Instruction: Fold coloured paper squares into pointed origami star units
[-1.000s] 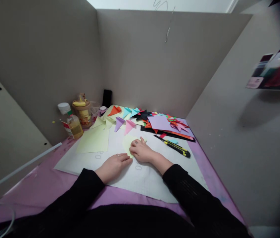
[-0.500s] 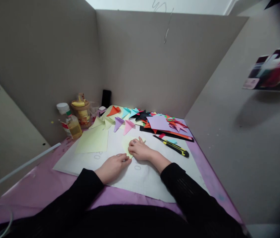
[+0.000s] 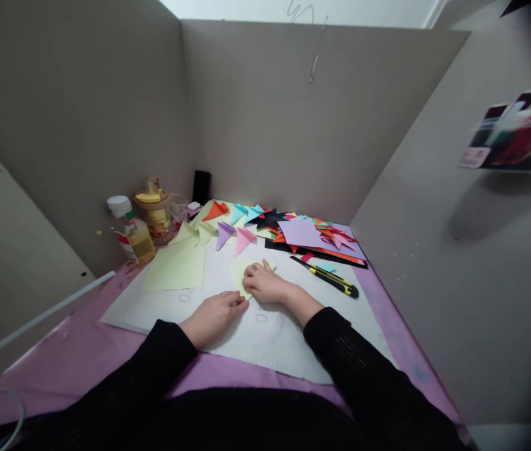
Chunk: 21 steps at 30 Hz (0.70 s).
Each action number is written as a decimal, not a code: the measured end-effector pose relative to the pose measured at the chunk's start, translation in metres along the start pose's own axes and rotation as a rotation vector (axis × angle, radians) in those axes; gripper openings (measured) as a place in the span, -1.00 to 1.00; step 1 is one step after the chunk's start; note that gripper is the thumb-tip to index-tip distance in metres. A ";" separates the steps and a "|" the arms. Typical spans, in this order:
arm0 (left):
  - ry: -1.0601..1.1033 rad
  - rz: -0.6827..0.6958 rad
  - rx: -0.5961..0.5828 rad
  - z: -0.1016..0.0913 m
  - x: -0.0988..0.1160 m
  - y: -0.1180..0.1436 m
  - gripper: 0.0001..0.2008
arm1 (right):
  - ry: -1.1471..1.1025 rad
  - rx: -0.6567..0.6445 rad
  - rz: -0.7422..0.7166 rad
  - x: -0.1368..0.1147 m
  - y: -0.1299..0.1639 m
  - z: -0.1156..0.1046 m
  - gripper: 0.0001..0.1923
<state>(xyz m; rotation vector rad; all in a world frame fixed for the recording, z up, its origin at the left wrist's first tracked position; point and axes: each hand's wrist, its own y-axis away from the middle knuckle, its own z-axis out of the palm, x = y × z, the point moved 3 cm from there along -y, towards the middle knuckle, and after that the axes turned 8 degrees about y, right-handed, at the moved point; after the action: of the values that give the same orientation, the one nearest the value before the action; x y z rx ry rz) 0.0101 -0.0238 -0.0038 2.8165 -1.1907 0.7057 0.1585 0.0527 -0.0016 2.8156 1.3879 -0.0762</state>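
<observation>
Pressing flat, our left hand [image 3: 213,315] pins the near tip of the pale yellow paper [image 3: 242,274] with fingers together, while our right hand [image 3: 265,285] lies on it, fingers pressed down to hold a fold. Beyond lie a utility knife [image 3: 332,279], folded coloured triangles [image 3: 242,238], then a glue bottle [image 3: 134,235] by the wall.
</observation>
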 end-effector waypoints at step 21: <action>0.024 0.000 0.066 0.005 -0.004 0.006 -0.67 | -0.017 0.006 -0.010 -0.001 0.002 -0.002 -0.81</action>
<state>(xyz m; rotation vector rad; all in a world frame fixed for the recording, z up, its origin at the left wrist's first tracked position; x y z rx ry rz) 0.0051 -0.0264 -0.0109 2.8519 -1.1858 0.7906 0.1594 0.0513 0.0005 2.8059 1.4013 -0.1048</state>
